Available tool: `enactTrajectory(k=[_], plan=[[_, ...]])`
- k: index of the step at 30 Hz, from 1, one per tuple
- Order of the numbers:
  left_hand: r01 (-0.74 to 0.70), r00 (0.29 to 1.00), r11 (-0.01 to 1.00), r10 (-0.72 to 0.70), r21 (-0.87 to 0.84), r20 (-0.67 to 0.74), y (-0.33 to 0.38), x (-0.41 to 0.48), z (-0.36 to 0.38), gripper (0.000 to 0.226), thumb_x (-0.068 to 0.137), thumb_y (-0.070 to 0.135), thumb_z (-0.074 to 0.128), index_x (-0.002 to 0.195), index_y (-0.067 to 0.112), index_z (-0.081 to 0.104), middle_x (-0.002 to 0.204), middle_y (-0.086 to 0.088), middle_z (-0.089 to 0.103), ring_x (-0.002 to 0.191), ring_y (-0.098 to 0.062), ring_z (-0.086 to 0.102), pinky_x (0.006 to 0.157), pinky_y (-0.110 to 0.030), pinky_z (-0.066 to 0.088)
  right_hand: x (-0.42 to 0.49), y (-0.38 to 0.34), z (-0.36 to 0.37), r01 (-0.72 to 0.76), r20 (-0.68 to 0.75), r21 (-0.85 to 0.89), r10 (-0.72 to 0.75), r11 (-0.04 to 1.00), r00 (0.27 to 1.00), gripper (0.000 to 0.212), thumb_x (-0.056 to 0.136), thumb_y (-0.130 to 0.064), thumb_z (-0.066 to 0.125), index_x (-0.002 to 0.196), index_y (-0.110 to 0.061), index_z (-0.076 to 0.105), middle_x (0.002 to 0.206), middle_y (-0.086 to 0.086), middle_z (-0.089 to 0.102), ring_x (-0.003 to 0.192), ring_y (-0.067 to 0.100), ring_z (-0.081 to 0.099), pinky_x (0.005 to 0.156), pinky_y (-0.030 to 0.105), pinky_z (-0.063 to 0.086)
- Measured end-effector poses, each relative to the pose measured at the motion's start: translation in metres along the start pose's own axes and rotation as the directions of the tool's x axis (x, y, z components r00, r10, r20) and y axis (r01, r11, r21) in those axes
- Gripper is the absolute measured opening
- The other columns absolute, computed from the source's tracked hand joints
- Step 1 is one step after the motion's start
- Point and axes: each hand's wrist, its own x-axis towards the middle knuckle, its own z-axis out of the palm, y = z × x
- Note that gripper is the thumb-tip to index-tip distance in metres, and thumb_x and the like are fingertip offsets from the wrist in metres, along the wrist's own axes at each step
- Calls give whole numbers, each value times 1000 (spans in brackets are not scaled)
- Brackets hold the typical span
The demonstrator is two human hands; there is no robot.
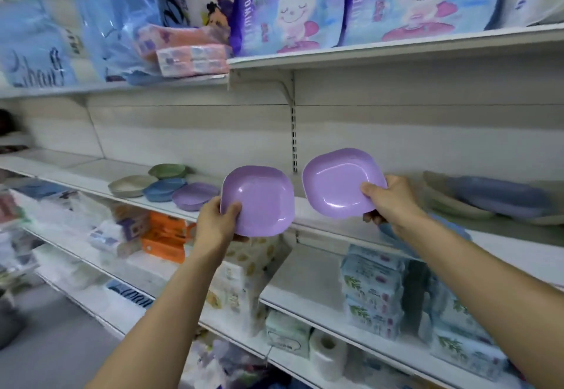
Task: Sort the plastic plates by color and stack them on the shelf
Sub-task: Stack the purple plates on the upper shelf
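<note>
I hold two purple plastic plates in front of the white shelf [320, 223]. My left hand [218, 223] grips the lower left edge of one purple plate [259, 201], thumb on its inner face. My right hand [389, 199] pinches the right edge of the other purple plate [338, 181], which is tilted toward me. On the shelf to the left lie a purple stack [193, 196], a blue stack [163, 188], a beige plate [131, 185] and a green plate [167, 171]. At the right sits a mixed pile of blue and beige plates [494, 198].
The shelf above carries purple rabbit-print packs [335, 4] and blue wrapped packages [116, 22]. Lower shelves hold orange boxes [166, 233], tissue packs [372, 288] and a paper roll [328, 355]. A slotted upright [294, 132] divides the back panel. Grey floor lies at lower left.
</note>
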Motion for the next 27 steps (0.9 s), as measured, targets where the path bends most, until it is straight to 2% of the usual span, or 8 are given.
enactTrajectory(k=[3, 7, 9, 11, 13, 16, 22, 27], plan=[[24, 999, 999, -23, 29, -43, -13, 27, -62, 9, 89, 16, 62, 93, 9, 63, 90, -15, 65, 75, -29, 64, 53, -40, 59, -1, -15, 64, 43, 22, -34, -42, 998, 999, 7, 90, -10, 51, 85, -9, 56, 53, 12, 56, 33, 20, 51, 36, 23, 31], [43, 997, 995, -37, 89, -61, -30, 58, -132, 8, 92, 10, 57, 97, 5, 61, 87, -14, 63, 64, -23, 62, 42, -27, 53, -2, -27, 139, 100, 41, -80, -97, 992, 994, 6, 89, -11, 53, 85, -9, 58, 61, 13, 57, 38, 24, 48, 39, 25, 34], [61, 997, 993, -55, 99, -55, -41, 72, -161, 7, 92, 10, 57, 95, 6, 62, 81, -10, 62, 59, -23, 60, 42, -29, 52, -2, -28, 170, 105, 43, -74, -102, 992, 994, 5, 90, -11, 55, 89, -10, 60, 67, 10, 56, 43, 24, 46, 41, 26, 36], [75, 996, 990, -69, 123, -53, -51, 86, -185, 6, 91, 12, 57, 92, 8, 62, 82, -11, 63, 63, -29, 60, 47, -33, 53, -2, -28, 197, 85, 43, -84, -81, 993, 996, 7, 90, -13, 55, 94, -10, 61, 72, 11, 57, 47, 25, 47, 42, 27, 39], [107, 994, 986, -102, 126, -51, -61, 101, -205, 8, 91, 11, 57, 96, 6, 61, 85, -14, 62, 61, -33, 60, 43, -30, 50, 0, -27, 220, 48, 41, -79, -45, 996, 998, 10, 90, -12, 54, 95, -8, 61, 73, 12, 58, 45, 24, 46, 43, 28, 40], [145, 989, 982, -139, 119, -53, -73, 120, -226, 13, 93, 11, 55, 103, 5, 58, 87, -18, 62, 52, -34, 59, 37, -26, 47, 8, -30, 248, -13, 23, -76, 15, 997, 1000, 11, 88, -9, 51, 95, -5, 59, 65, 14, 55, 35, 20, 44, 42, 27, 39], [174, 984, 977, -169, 127, -51, -98, 165, -246, 11, 94, 13, 54, 102, 8, 56, 91, -19, 63, 55, -36, 63, 48, -35, 56, 43, -36, 286, -87, -18, -86, 85, 992, 996, 18, 86, -1, 43, 99, -3, 55, 58, 18, 57, 38, 23, 50, 44, 27, 37], [158, 987, 982, -152, 104, -55, -109, 218, -239, 13, 92, 10, 54, 102, 2, 57, 85, -18, 61, 45, -27, 61, 42, -32, 53, 92, -39, 315, -140, -19, -59, 139, 988, 990, 20, 90, 0, 44, 107, -1, 53, 57, 17, 57, 25, 10, 47, 30, 18, 37]])
